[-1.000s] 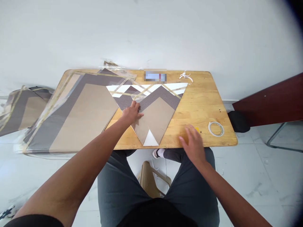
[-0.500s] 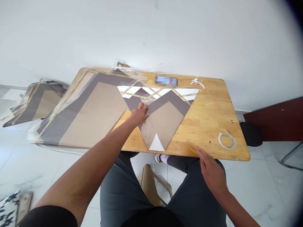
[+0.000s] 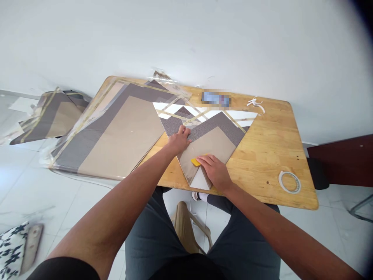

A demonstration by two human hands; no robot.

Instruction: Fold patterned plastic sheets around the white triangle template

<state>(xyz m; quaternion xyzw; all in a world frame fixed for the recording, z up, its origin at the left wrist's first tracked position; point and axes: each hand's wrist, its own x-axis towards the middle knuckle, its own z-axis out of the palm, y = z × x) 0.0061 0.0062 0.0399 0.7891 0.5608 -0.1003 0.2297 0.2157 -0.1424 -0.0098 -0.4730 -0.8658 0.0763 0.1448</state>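
A folded patterned sheet [image 3: 217, 140] in beige, dark grey and white lies on the wooden table, tapering to a narrow end at the front edge. My left hand [image 3: 180, 140] presses down on its left side, fingers and thumb apart. Lower on the sheet, my right hand [image 3: 214, 170] grips a small flat yellow scraper [image 3: 196, 161] and rests it on the beige area, just above the white triangle. The fingers cover part of the scraper.
Left on the table [image 3: 271, 151] lies a stack of plastic-covered sheets [image 3: 107, 136]. A tape roll [image 3: 289, 182] is at the right front, white strips [image 3: 256, 104] at the back. Behind the sheet is a blurred item [image 3: 216, 99]. More sheets [image 3: 55, 116] stand off the left end.
My right hand has moved left and up from the table's front edge onto the sheet, bringing the yellow scraper down on it. My left hand stays on the sheet. The view has shifted slightly.
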